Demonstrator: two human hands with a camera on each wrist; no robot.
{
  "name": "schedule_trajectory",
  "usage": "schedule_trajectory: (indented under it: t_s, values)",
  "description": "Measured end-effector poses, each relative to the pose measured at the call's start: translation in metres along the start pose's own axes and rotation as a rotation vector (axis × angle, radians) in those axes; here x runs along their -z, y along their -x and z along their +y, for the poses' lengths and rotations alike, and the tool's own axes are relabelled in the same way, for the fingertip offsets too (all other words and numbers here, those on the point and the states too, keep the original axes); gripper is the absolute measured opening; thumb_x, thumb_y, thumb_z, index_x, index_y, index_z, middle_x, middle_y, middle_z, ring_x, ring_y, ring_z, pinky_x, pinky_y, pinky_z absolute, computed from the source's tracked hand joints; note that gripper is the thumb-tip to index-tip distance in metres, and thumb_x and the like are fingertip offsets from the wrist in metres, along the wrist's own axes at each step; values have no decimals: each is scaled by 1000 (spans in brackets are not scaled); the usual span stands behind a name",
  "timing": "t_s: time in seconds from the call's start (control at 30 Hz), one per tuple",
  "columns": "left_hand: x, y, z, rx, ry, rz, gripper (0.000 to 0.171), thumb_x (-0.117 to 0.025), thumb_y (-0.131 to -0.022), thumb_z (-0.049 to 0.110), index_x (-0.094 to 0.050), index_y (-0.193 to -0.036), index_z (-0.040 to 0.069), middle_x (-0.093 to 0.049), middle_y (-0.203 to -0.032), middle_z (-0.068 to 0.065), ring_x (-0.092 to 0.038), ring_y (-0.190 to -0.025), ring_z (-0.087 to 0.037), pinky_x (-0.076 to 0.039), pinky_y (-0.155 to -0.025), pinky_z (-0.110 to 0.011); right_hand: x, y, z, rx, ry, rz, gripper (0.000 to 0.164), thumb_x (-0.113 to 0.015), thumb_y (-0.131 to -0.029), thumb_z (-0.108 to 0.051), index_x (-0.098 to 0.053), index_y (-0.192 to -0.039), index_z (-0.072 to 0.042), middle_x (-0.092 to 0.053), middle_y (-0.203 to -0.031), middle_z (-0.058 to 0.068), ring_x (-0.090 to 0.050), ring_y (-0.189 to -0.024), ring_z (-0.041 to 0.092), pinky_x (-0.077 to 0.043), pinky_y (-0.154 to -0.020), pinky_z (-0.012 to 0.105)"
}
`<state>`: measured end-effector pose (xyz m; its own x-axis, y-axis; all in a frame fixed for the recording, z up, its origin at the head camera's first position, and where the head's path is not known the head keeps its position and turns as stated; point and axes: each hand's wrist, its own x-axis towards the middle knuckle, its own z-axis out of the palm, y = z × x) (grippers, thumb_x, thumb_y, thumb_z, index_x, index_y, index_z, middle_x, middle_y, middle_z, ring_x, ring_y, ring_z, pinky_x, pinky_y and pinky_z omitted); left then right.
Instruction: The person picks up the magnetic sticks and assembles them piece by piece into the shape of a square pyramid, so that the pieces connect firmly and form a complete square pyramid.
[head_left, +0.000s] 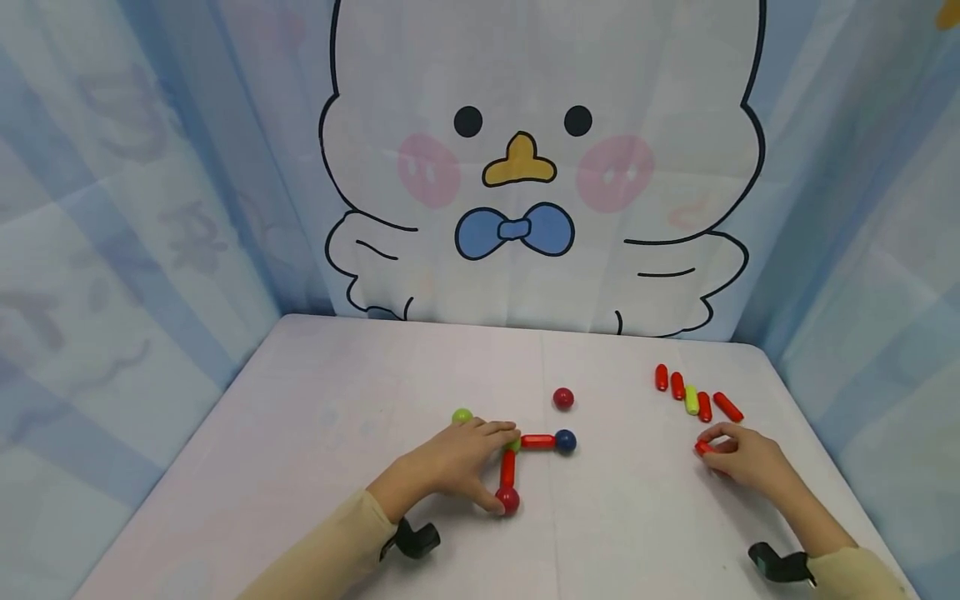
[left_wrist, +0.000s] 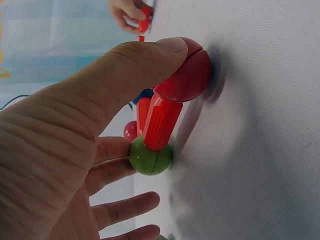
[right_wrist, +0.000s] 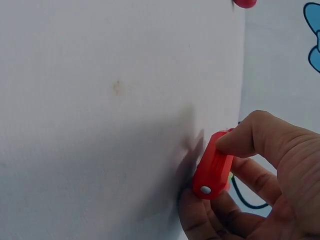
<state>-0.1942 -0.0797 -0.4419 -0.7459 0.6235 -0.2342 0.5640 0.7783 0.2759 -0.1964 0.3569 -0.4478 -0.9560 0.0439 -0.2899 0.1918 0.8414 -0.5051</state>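
Note:
My left hand (head_left: 465, 460) spans an L-shaped magnetic rod-and-ball piece on the table. Its thumb presses the red ball (left_wrist: 187, 75) at the near end, while two fingers touch the green ball (left_wrist: 150, 159) at the corner. A red rod (head_left: 507, 470) joins those two balls, and another red rod (head_left: 537, 442) runs from the corner to a blue ball (head_left: 566, 442). Over at the right, my right hand (head_left: 748, 460) pinches a red magnetic rod (right_wrist: 214, 167) between thumb and fingers. One silvery metal end of that rod faces the wrist camera.
Beyond the right hand lie several red rods (head_left: 677, 386) and a yellow-green rod (head_left: 692, 400) in a loose row. A loose red ball (head_left: 563, 398) sits behind the piece. Another green ball (head_left: 462, 415) shows past the left hand. Curtains border the white table (head_left: 315, 392).

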Motion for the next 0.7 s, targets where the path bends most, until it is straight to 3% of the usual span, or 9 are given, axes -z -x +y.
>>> schedule_trajectory:
  t_s: [0.7]
  values:
    - [2,2,1,7,19,-11,100,-86,-75,58,-41,-159,29,-40,-164,8,-45,-144,-25,-45,-114,-49,-23,15,-56,131,50,-27,32,-78,-85,-13,-68,-114,-5,-67,-92,7,-58,-81,21,-57,-70,35]
